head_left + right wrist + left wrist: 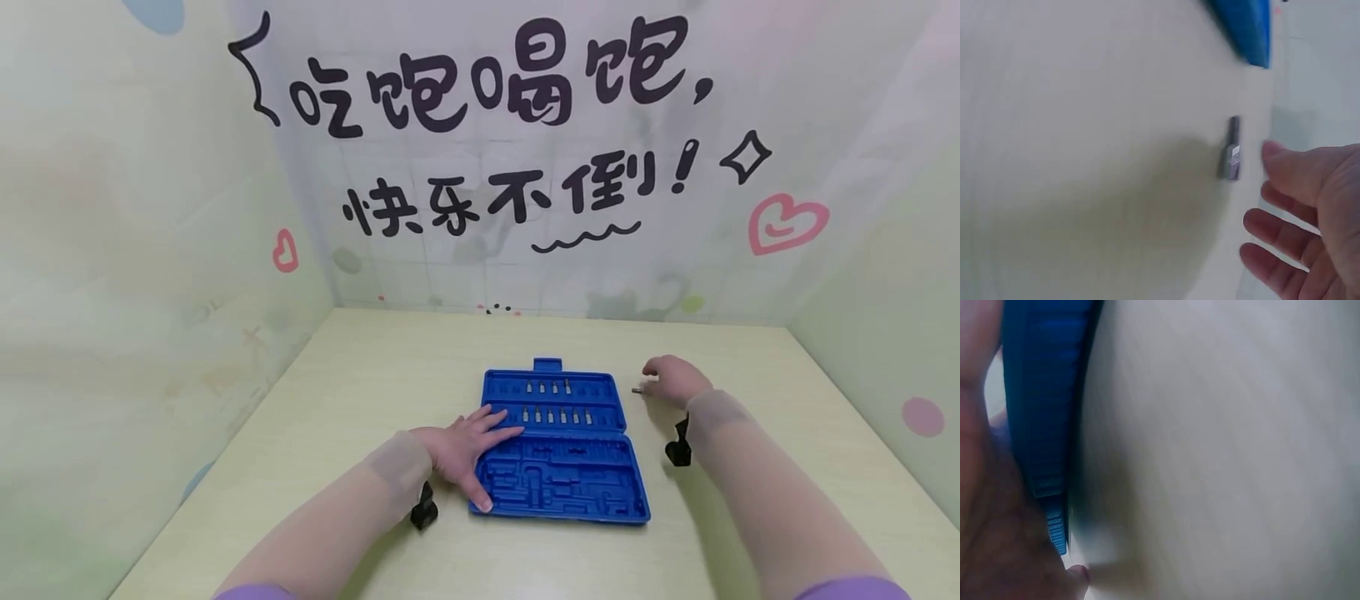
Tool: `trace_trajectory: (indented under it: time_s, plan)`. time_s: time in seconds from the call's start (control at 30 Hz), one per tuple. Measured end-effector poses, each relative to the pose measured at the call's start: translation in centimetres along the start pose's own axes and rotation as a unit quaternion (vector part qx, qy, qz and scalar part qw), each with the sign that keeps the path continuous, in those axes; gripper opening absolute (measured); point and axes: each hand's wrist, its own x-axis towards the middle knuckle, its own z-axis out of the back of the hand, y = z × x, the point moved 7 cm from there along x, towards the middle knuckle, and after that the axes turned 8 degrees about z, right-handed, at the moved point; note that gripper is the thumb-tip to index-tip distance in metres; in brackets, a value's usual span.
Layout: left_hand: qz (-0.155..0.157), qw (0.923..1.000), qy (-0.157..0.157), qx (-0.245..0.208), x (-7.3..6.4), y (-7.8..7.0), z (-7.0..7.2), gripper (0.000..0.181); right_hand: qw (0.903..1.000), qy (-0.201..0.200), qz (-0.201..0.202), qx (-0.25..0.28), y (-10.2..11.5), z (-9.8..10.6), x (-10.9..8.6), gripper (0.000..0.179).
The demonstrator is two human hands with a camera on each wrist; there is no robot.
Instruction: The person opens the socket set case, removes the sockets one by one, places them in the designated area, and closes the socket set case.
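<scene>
A blue plastic case (pixel 558 432) lies unfolded on the table, its hinge running across the middle. Several small metal bits (pixel 556 416) stand in two rows in its far half, while the near half shows bare moulded recesses. My left hand (pixel 465 446) rests on the case's left side with fingers spread, the thumb at the near left corner. In the left wrist view the ribbed side of the case (pixel 1047 394) runs beside that hand. One loose screwdriver bit (pixel 1232 150) lies on the table right of the case. Close to it is my right hand (pixel 675 382), its fingers loosely bent and holding nothing.
The pale wooden table (pixel 360 375) is bounded by printed cloth walls at the back and both sides. A latch tab (pixel 547 364) sticks out from the far edge of the case. Small black devices (pixel 678 452) are strapped at both wrists.
</scene>
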Motion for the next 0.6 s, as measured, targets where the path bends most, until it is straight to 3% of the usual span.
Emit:
trace_trajectory:
  time_s: [0.17, 0.33, 0.47, 0.6]
  plan:
    - [0.002, 1.0000, 0.000, 0.002, 0.0, -0.1, 0.0, 0.114, 0.9921, -0.058, -0.049, 0.100, 1.9, 0.9, -0.1, 0.039]
    - [0.006, 1.0000, 0.001, 0.003, 0.1, 0.0, 0.0, 0.115, 0.9630, -0.103, -0.127, 0.214, 4.9, -0.4, 0.5, 0.040]
    - [0.005, 1.0000, 0.002, 0.002, 0.1, 0.1, 0.0, 0.115, 0.9424, -0.123, -0.193, 0.244, 7.1, -2.2, 0.7, 0.038]
    - [0.001, 1.0000, 0.001, -0.001, 0.1, 0.0, 0.0, 0.114, 0.9372, -0.118, -0.232, 0.232, 8.6, -4.0, 0.8, 0.036]
